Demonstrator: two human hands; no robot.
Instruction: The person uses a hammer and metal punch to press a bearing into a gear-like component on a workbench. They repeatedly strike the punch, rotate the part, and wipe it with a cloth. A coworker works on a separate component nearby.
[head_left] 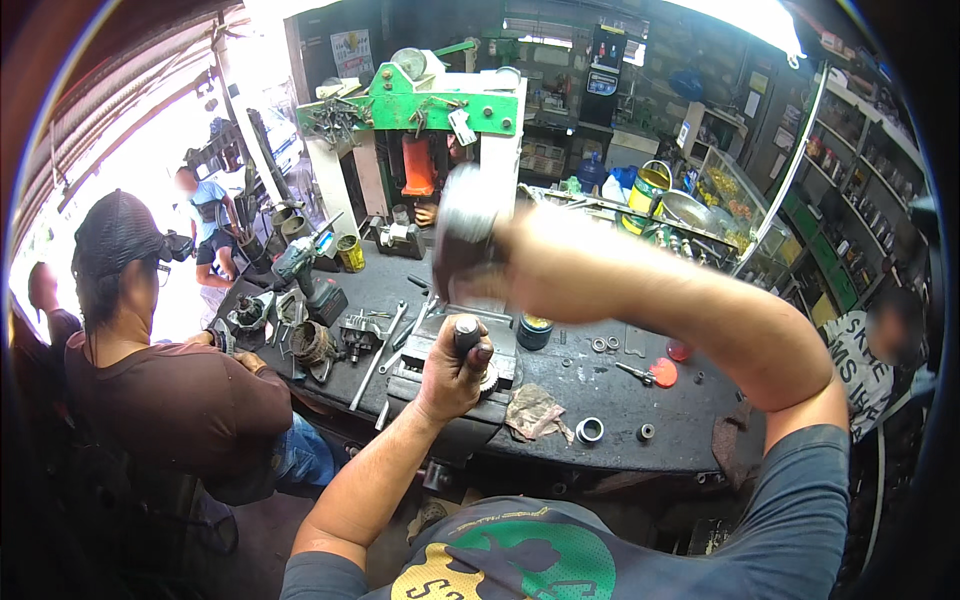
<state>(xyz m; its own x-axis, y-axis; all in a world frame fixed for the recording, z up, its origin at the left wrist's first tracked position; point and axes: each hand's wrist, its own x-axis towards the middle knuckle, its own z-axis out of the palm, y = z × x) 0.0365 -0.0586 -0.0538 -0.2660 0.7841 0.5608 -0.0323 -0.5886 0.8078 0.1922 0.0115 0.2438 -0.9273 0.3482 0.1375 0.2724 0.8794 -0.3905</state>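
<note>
My right hand (540, 262), smeared by motion, is raised over the bench and closed around a hammer (472, 205). The hammer's broad metal head is blurred too, and its handle is mostly hidden. Below it, my left hand (448, 378) wraps round an upright steel punch (466, 328), whose round top sticks out above the fist. A bench vise (408, 382) sits under that hand. Beside the fingers part of a toothed gear (489, 380) shows; the punch's lower end is hidden. A crumpled rag (537, 412) lies just right of the vise.
Long wrenches (380, 360), a cordless drill (305, 270) and greasy housings (312, 343) crowd the bench's left side. Metal rings (590, 430) and a red lid (663, 372) lie to the right. A green press (450, 110) stands behind. A co-worker (170, 390) works close at left.
</note>
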